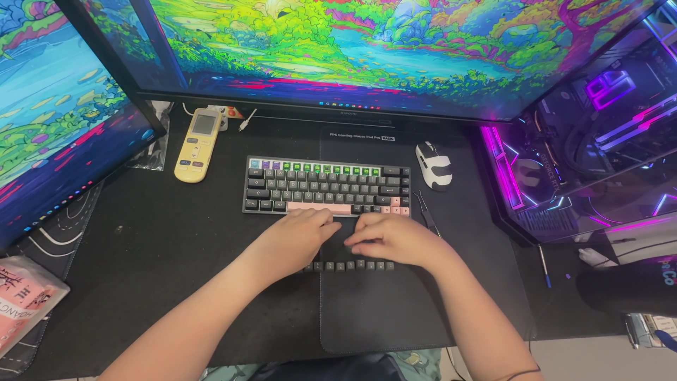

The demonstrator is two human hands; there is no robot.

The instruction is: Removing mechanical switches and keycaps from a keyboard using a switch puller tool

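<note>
A small dark keyboard (326,185) with grey, green and pink keycaps lies on a black desk mat (176,247). My left hand (296,236) rests just in front of it, fingers curled near the pink space bar. My right hand (391,238) lies beside it, fingertips pointing left toward the left hand. Whether either hand pinches something small is hidden. A row of several loose dark keycaps (349,266) sits on the mat right below both hands.
A white and black mouse (434,166) is right of the keyboard, thin black tweezers (425,212) beside it. A cream remote (197,144) lies at back left. Two bright monitors (367,49) stand behind; a lit computer case (585,141) is at right.
</note>
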